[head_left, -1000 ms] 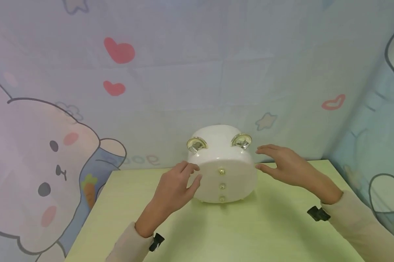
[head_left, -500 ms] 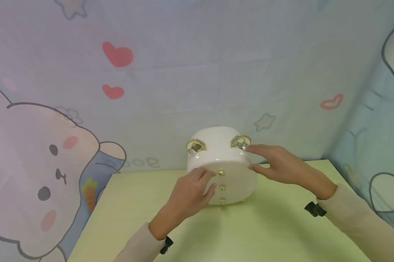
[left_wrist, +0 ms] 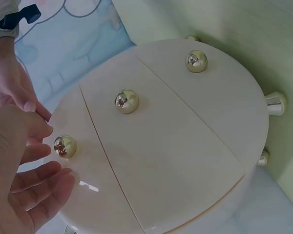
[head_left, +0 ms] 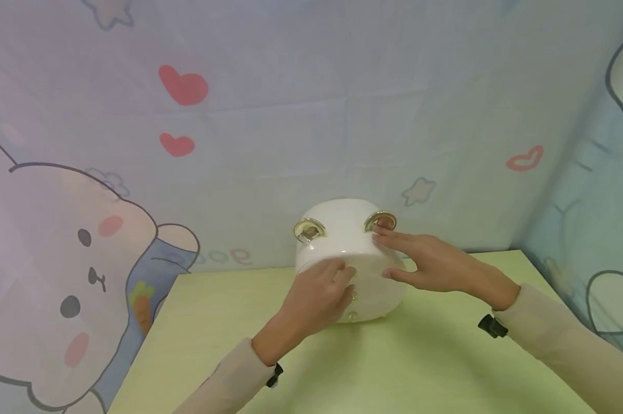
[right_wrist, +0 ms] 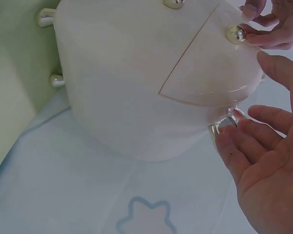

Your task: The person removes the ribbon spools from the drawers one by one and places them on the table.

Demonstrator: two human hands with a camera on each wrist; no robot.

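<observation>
A glossy white oval drawer box [head_left: 342,221] stands at the back of the table, with gold knobs down its front and gold ear-like rings on top. My left hand [head_left: 316,296] is at the front, its loosely bent fingers beside the top knob [left_wrist: 64,146]; the right wrist view shows fingertips close to or touching that knob. My right hand [head_left: 435,263] reaches to the right side of the box. Its relaxed fingers rest against the right gold ear [right_wrist: 224,124], while the thumb lies near the front edge. In the head view, my left hand hides the top knob.
The pale green table [head_left: 203,322] has a patterned cloth backdrop [head_left: 270,144] right behind it and another on the right. Gold feet [left_wrist: 276,103] lift the box off the table. The second gold ear [head_left: 310,231] sticks up at the left.
My left hand has moved right across the box's front to the top knob. My right hand has moved left, from beside the box to its right ear. The box stays in place.
</observation>
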